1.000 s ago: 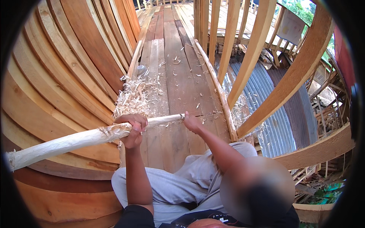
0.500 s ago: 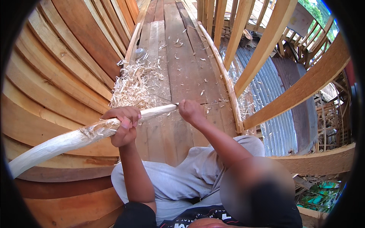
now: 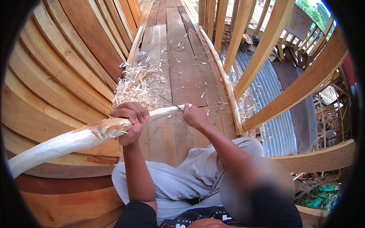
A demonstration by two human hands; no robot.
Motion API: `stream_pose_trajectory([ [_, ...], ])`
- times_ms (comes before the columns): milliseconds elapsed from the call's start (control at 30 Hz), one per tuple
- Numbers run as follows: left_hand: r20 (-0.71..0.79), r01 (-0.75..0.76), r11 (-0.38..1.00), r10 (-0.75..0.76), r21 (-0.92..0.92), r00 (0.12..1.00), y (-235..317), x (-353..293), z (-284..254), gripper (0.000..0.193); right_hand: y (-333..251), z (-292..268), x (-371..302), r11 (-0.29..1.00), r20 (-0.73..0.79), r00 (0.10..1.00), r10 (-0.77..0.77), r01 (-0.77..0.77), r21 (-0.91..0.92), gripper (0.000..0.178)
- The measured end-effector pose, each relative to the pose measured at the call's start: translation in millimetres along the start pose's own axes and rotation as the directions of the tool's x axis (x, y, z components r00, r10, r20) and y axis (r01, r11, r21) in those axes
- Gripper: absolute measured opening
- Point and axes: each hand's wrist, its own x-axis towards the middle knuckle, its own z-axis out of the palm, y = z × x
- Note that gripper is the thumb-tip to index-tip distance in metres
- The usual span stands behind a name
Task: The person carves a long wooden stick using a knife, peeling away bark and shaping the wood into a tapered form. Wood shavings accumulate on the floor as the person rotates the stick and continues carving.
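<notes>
My left hand [image 3: 129,119] is shut around a long pale wooden pole [image 3: 76,138] stripped of bark, which runs from the lower left up to a thin tip in the middle. My right hand [image 3: 194,117] sits right at that tip and holds a thin-bladed knife [image 3: 169,102], with the blade lying against the end of the pole. A heap of light wood shavings [image 3: 133,85] lies on the plank floor [image 3: 186,64] just beyond the hands. My legs in grey trousers [image 3: 178,182] are below the pole.
Curved hull planks [image 3: 64,68] rise close on the left. Slanting wooden ribs [image 3: 266,41] and a bent rail [image 3: 224,79] close off the right, with corrugated metal sheet [image 3: 273,98] beyond them. Loose chips are scattered along the floor planks.
Both hands keep their hold. The right hand with the knife has shifted a little at the pole's tip, and the view has dipped slightly.
</notes>
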Motion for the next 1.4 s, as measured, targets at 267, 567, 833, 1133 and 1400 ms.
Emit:
stream_pose_trajectory([
  [267,-0.16,0.003,1.0,-0.002,0.008,0.987,0,-3,6,0.011,1,-3,-3,0.993,-0.062,0.992,-0.108,0.105,-0.05,0.052],
  [567,-0.003,0.025,1.0,-0.026,-0.011,1.0,0,1,9,0.011,72,30,62,0.973,0.044,0.994,-0.104,0.11,-0.202,0.048],
  [833,-0.095,-0.001,1.0,0.003,0.019,0.995,-4,-9,3,0.019,16,4,25,0.988,0.091,0.992,-0.083,0.094,-0.125,0.042],
  [1133,-0.078,-0.006,0.999,0.003,-0.032,0.997,-8,-3,2,0.02,-2,-2,16,0.999,0.099,0.995,-0.002,-0.003,0.046,0.052],
  [1400,-0.467,-0.167,0.951,0.276,0.26,0.84,-22,-2,12,0.029,-1,5,18,0.996,0.017,0.999,0.05,-0.051,0.071,0.058],
])
